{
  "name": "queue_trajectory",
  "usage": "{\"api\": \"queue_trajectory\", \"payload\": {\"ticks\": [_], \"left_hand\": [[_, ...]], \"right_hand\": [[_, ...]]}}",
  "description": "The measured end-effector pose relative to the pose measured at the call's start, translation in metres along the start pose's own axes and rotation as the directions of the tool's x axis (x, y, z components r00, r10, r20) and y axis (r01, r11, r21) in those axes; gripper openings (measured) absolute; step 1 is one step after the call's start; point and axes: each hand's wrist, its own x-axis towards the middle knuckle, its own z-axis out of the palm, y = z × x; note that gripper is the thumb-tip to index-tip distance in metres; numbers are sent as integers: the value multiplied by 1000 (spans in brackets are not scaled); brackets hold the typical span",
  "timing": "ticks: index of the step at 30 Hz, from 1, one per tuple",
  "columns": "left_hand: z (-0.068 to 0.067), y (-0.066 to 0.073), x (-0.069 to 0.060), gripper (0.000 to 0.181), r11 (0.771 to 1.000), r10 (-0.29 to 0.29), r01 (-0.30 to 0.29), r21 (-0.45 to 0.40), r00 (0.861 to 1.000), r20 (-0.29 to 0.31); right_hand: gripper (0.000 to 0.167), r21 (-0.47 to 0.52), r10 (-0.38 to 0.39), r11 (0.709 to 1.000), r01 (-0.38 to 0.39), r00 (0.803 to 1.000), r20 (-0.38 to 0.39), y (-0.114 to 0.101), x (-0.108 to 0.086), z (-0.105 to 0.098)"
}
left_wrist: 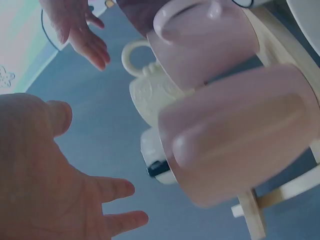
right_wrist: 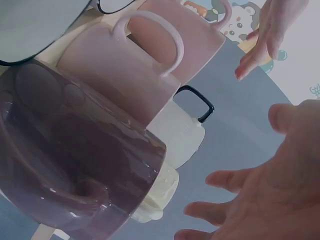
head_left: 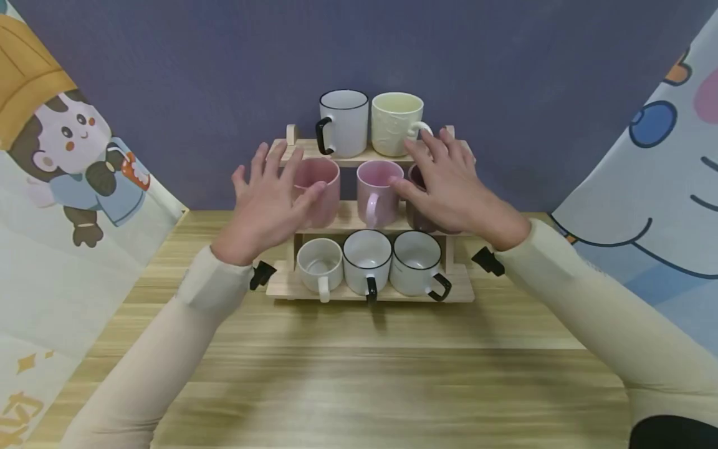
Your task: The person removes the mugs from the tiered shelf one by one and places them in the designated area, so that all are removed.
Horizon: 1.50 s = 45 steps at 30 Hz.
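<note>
My left hand (head_left: 268, 202) hovers with spread fingers over a large pink mug (head_left: 330, 209) on the rack's middle tier. In the left wrist view, a gap separates the fingers from that mug. Over the tier's right end my right hand (head_left: 451, 190) is spread too, partly hiding a dark purple-brown mug (right_wrist: 100, 130); the right wrist view shows it apart from the fingers. Between the hands stands a lighter pink mug (head_left: 381, 202). On the top tier are a white mug (head_left: 352, 131) with black rim and handle, and an embossed cream mug (head_left: 389, 128).
The wooden three-tier rack (head_left: 462, 290) stands on a wood-grain table (head_left: 364, 380) against a dark blue wall (head_left: 224, 75). Its bottom tier bears an off-white mug (head_left: 307, 277) and two black-rimmed white mugs. Cartoon-printed panels (head_left: 73, 280) flank both sides.
</note>
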Motion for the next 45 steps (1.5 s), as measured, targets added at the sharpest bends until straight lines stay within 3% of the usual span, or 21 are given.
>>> {"api": "queue_trajectory", "payload": {"ticks": [10,16,22,30,38,45], "left_hand": [[-4,-35,3,65,989,-57,43,-139,993,-100],[9,-60,9,53,960,-94,53,-275,986,-138],[30,-86,15,45,932,-88,46,-360,991,-100],[55,-111,16,38,922,-71,81,-379,997,41],[76,-122,14,38,914,-51,94,-395,992,118],[85,-119,12,39,909,-34,98,-404,986,163]], "right_hand": [[73,57,58,997,-56,998,-21,11,25,-12],[71,112,60,992,-55,997,-41,22,49,-21],[74,140,94,986,-91,995,-19,28,69,-29],[76,137,87,987,-87,996,7,35,93,-36],[80,155,105,981,-114,992,65,46,109,-38],[85,149,127,978,-142,986,110,51,119,-39]]}}
